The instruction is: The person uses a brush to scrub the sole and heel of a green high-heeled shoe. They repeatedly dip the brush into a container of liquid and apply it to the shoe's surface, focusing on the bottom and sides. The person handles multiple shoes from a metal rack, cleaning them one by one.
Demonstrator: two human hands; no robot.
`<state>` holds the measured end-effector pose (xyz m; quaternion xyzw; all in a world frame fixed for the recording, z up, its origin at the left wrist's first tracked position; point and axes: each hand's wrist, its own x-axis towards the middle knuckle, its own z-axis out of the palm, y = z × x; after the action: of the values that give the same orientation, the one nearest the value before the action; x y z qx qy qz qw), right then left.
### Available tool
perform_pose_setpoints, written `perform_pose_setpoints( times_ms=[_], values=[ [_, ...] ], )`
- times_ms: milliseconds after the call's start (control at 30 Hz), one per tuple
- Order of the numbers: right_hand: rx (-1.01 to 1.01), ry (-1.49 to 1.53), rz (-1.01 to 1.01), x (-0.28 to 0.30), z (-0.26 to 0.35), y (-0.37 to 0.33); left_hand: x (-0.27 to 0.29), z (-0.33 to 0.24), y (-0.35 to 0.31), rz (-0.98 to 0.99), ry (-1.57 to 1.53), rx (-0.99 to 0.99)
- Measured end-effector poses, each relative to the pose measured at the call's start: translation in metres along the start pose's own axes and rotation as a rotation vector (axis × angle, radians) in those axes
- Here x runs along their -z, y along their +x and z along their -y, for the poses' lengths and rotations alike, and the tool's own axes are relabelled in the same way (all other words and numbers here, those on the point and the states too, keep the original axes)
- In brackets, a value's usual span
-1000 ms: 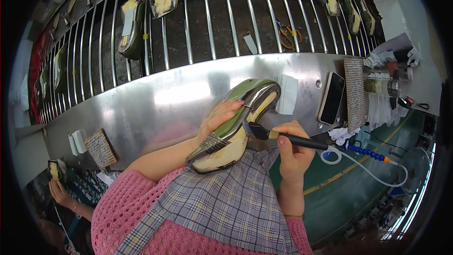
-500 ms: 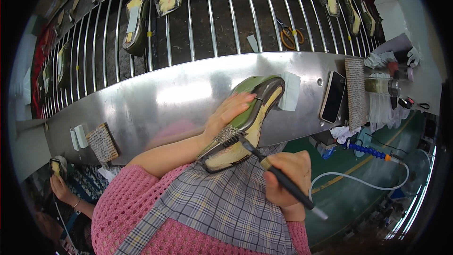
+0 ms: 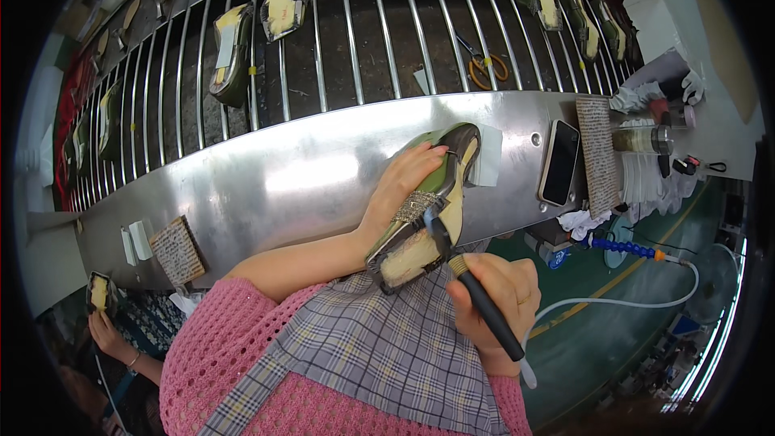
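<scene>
My left hand lies over the green upper of a shoe on a last, its fingers wrapped along the side. The pale yellow underside of the shoe faces up to the right, and a glittery band crosses its front part. My right hand is closed round a black-handled tool with a ridged brass collar. The dark head of this tool is at the edge of the shoe's underside beside the band; its exact kind is unclear. Under the shoe's far end lies a white paper strip.
A metal ledge runs before me; beyond it, a rack of bars carries several shoes. Scissors lie among the bars. At right are a phone, a scribbled board and a jar. Another person's hand holds a shoe at left.
The shoe has turned, showing more of its front underside. My right hand has turned the tool, and its head has moved slightly right and up along the edge. The view has shifted a little.
</scene>
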<state>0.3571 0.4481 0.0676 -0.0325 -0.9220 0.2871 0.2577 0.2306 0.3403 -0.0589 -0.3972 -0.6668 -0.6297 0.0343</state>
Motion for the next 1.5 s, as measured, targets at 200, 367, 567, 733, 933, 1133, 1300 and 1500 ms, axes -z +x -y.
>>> perform_pose_setpoints(
  times_ms=[200, 367, 567, 733, 933, 1133, 1300, 1500],
  values=[
    [-0.014, 0.062, -0.119, 0.0, -0.023, 0.004, -0.008, -0.002, 0.002, -0.035, -0.037, 0.024],
    [-0.009, 0.143, -0.004, 0.01, -0.013, 0.005, -0.005, -0.01, 0.009, 0.04, 0.003, 0.091],
    [-0.101, 0.281, 0.012, 0.02, -0.014, 0.007, -0.009, -0.013, 0.012, 0.046, 0.033, 0.073],
    [-0.163, 0.165, -0.026, 0.024, -0.011, 0.007, -0.012, -0.016, 0.016, 0.082, 0.118, 0.031],
    [-0.066, 0.002, -0.025, 0.03, -0.009, 0.002, -0.016, -0.02, 0.021, 0.074, 0.162, 0.006],
    [-0.075, 0.093, -0.091, 0.021, -0.019, -0.001, -0.021, -0.022, 0.025, 0.056, 0.173, 0.066],
    [-0.024, 0.266, 0.068, 0.032, -0.014, -0.001, -0.022, -0.026, 0.031, 0.057, 0.149, 0.105],
    [-0.077, 0.114, -0.083, 0.03, -0.02, 0.001, -0.027, -0.029, 0.034, 0.037, 0.122, 0.137]
  ],
)
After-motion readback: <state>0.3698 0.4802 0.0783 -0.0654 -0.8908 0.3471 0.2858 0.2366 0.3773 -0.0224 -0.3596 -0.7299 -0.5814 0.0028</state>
